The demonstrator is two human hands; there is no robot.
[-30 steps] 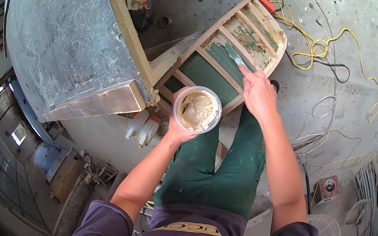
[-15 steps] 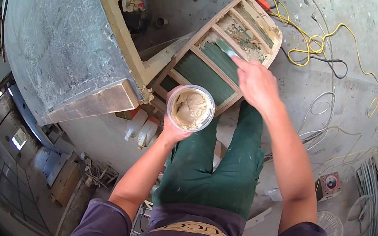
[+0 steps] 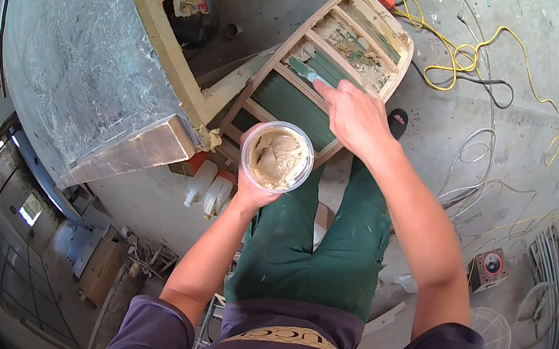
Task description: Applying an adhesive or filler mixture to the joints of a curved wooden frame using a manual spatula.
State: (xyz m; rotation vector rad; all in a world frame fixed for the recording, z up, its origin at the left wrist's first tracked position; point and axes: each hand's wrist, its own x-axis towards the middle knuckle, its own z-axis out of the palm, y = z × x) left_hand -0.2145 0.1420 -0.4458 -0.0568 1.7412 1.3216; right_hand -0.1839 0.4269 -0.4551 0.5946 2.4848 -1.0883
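My left hand [image 3: 254, 197] is wrapped round a clear plastic tub [image 3: 306, 172], tilted so its open top shows. Tan paste [image 3: 287, 156] fills much of the tub, with a hollow scooped at the left. My right hand [image 3: 361, 120] grips what looks like a putty knife [image 3: 313, 77], its pale end showing past the fingers; its handle is hidden. The tool's tip is over a ribbed green section of a curved wooden frame [image 3: 285, 76], which has crosswise slats. Tan paste [image 3: 356, 47] is smeared unevenly in the frame's far sections.
A large grey-topped bench [image 3: 92, 44] with a rough wooden edge stands at left. White plastic jugs [image 3: 200, 185] sit below its corner. A yellow cable [image 3: 448, 73] and pale hose [image 3: 463, 177] lie on the concrete floor at right, near a small speaker-like box [image 3: 491, 264].
My right hand has moved the tool left across the ribbed section. The tub stays in my left hand at nearly the same spot. A black sandal now shows beside the frame.
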